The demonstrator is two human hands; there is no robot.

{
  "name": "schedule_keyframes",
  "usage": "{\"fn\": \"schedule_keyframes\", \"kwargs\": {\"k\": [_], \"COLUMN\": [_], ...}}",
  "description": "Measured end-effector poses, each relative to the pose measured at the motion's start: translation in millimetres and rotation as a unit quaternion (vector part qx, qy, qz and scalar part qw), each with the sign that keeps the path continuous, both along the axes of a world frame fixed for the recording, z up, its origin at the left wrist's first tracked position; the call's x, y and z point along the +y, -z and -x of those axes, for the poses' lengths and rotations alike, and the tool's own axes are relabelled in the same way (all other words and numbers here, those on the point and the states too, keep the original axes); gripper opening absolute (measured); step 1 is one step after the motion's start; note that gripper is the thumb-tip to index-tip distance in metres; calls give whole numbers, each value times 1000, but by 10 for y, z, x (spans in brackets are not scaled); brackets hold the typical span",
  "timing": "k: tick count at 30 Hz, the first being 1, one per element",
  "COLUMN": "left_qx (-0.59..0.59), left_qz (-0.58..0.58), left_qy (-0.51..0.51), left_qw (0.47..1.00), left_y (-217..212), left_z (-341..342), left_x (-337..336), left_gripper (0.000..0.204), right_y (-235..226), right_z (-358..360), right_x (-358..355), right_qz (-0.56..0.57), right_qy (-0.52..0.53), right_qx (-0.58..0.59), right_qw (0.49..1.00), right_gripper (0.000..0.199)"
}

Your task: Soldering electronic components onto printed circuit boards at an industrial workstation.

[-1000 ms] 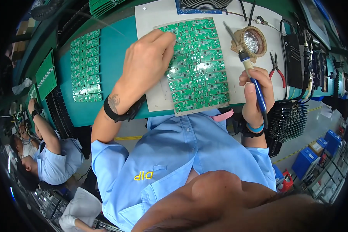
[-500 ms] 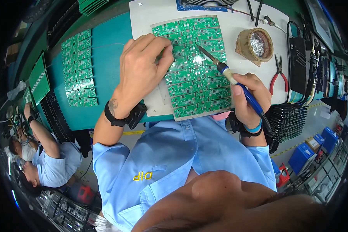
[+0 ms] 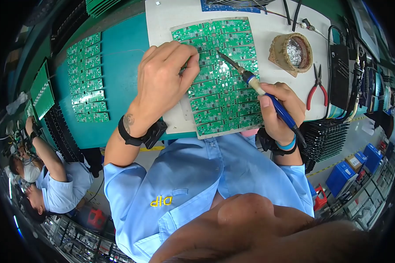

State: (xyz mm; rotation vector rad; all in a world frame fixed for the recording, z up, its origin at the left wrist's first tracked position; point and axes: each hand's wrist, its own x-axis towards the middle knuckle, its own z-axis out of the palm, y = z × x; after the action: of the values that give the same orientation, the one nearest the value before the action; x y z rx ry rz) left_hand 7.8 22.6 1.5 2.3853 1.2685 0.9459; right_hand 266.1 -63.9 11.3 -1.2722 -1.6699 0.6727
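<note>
A panel of green circuit boards (image 3: 224, 94) lies in front of me on a pale backing. My right hand (image 3: 284, 109) is closed around the blue handle of a soldering iron (image 3: 253, 83), whose dark tip points up and left onto the upper middle of the panel. Over the panel's left edge, my left hand (image 3: 164, 72) is pinched, thumb against fingers. A thin solder wire (image 3: 126, 50) runs into it from the left; its end at the fingertips is hidden by the hand.
Another green board panel (image 3: 87, 79) lies on the teal mat (image 3: 127, 87) to the left. On the right are a brown pot with shiny metal inside (image 3: 292, 53) and red-handled pliers (image 3: 317, 87). A rack of boards (image 3: 327, 142) stands below the right edge. A co-worker (image 3: 66, 184) sits at left.
The soldering iron's tip has moved a little to the left over the panel, with my right hand following. My left hand has shifted slightly right and keeps its pinch.
</note>
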Motion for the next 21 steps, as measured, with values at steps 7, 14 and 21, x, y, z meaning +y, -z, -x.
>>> {"fn": "schedule_keyframes", "kwargs": {"k": [7,14,21], "left_qx": [6,2,5], "left_qz": [-8,-8,8], "left_qy": [1,4,15], "left_qw": [1000,1000,1000], "left_y": [2,14,23], "left_z": [-12,-25,-50], "left_x": [3,1,-11], "left_gripper": [13,13,11], "right_y": [-1,-19,-36], "right_z": [3,-1,11], "right_x": [1,-14,-11], "right_qz": [-6,8,5], "right_qy": [-4,-3,-3], "right_qx": [-11,-19,-21], "right_qw": [1000,1000,1000], "right_gripper": [19,19,20]}}
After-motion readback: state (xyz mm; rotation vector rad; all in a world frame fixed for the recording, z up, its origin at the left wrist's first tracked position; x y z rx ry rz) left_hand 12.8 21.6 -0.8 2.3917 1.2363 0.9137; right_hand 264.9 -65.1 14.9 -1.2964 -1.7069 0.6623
